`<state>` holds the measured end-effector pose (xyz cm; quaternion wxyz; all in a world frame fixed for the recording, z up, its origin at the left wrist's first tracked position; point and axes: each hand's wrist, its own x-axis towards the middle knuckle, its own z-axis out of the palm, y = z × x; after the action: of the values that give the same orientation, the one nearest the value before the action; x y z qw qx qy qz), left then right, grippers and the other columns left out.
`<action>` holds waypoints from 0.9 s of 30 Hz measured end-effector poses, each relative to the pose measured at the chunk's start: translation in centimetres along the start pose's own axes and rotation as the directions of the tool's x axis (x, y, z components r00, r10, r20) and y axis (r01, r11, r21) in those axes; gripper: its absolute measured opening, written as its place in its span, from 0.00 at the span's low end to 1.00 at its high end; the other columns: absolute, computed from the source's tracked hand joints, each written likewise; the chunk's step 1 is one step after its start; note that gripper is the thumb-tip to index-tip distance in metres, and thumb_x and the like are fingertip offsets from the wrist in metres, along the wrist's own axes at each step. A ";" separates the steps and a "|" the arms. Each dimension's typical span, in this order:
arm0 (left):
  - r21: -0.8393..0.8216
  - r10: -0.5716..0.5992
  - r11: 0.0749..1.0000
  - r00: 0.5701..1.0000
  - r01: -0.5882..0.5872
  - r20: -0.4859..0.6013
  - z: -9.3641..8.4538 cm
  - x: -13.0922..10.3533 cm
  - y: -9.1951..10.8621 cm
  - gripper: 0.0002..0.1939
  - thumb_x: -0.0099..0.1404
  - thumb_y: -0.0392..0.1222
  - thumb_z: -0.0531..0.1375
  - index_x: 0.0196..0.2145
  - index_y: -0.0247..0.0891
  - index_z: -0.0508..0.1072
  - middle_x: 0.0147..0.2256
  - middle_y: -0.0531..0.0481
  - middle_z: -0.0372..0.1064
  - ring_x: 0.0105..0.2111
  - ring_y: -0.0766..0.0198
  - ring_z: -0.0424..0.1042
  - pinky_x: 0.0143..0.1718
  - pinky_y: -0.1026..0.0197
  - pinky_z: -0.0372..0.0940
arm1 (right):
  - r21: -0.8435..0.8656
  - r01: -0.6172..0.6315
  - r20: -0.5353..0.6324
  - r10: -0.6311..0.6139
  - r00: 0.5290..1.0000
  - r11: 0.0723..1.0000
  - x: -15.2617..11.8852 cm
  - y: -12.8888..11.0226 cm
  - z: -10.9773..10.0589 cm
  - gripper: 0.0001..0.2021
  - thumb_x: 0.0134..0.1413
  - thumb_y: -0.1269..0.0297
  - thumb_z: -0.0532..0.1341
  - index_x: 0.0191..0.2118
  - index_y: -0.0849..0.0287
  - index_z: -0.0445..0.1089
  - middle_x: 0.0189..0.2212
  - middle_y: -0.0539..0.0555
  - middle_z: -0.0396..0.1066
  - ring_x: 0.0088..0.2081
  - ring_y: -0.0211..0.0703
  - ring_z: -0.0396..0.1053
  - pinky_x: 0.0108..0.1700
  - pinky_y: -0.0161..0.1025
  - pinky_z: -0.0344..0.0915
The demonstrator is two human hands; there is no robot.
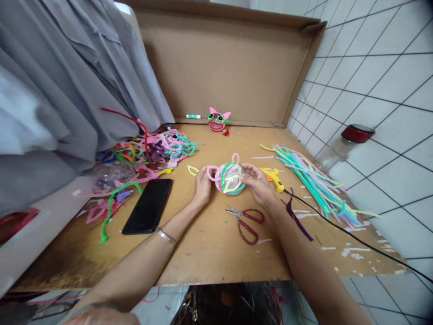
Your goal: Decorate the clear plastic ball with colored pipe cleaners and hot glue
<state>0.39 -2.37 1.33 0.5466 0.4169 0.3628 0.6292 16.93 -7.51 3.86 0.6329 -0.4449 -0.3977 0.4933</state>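
My left hand (203, 184) and my right hand (259, 184) are closed on opposite sides of a clear round ball (232, 175). Green, yellow, pink and teal pipe cleaners run around the ball, and two pink loops stick out at its top and left. A yellow leaf-shaped loop (192, 170) lies just left of my left hand. Below the ball rest red-handled scissors (244, 221) with their blades slightly apart. A yellow hot glue gun (275, 178) is partly hidden behind my right hand.
Loose pipe cleaners (311, 180) lie at the right and a tangled heap (149, 151) at the left. A black phone (148, 206) sits near my left forearm. A decorated animal head (217, 119) and a marker (193, 116) are at the cardboard wall (223, 63). The glue gun's cable (348, 232) crosses the right side.
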 end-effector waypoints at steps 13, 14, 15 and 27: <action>0.166 -0.164 0.976 0.980 0.143 0.117 -0.7 -0.2 -0.2 0.08 0.53 0.46 0.57 0.27 0.39 0.69 0.17 0.57 0.64 0.16 0.66 0.64 0.18 0.64 0.62 | 0.007 -0.059 0.084 0.059 0.995 0.998 0.3 -1.7 -1.3 0.26 0.26 0.69 0.73 0.39 0.52 0.71 0.43 0.52 0.72 0.53 0.49 0.67 0.62 0.49 0.60; 0.186 -0.145 0.975 0.982 0.120 0.125 -0.9 -0.1 -0.2 0.08 0.53 0.46 0.57 0.27 0.39 0.69 0.17 0.56 0.64 0.16 0.66 0.64 0.18 0.64 0.61 | 0.005 -0.056 0.082 0.055 0.995 0.998 0.2 -1.6 -1.1 0.26 0.26 0.69 0.73 0.39 0.51 0.71 0.42 0.51 0.72 0.53 0.48 0.67 0.61 0.49 0.60; 0.205 -0.116 0.975 0.984 0.088 0.132 -1.0 0.1 -0.1 0.08 0.53 0.46 0.57 0.26 0.39 0.69 0.17 0.55 0.65 0.16 0.66 0.64 0.19 0.64 0.61 | 0.003 -0.050 0.077 0.050 0.996 0.999 0.2 -1.6 -1.0 0.27 0.26 0.69 0.73 0.39 0.51 0.71 0.42 0.51 0.72 0.52 0.48 0.67 0.60 0.49 0.61; 0.334 0.292 0.712 0.693 -0.617 0.659 -1.2 -0.4 6.8 0.18 0.65 0.57 0.58 0.39 0.43 0.82 0.54 0.42 0.73 0.57 0.49 0.68 0.63 0.42 0.56 | 0.034 -0.020 0.051 0.018 0.999 0.999 -0.3 -1.1 0.1 0.31 0.23 0.71 0.74 0.42 0.50 0.69 0.41 0.50 0.70 0.49 0.46 0.67 0.54 0.45 0.66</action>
<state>-3.36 -3.68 7.01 0.3077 0.7960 0.2240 0.4707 17.06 -7.94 4.89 0.6253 -0.4251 -0.4011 0.5171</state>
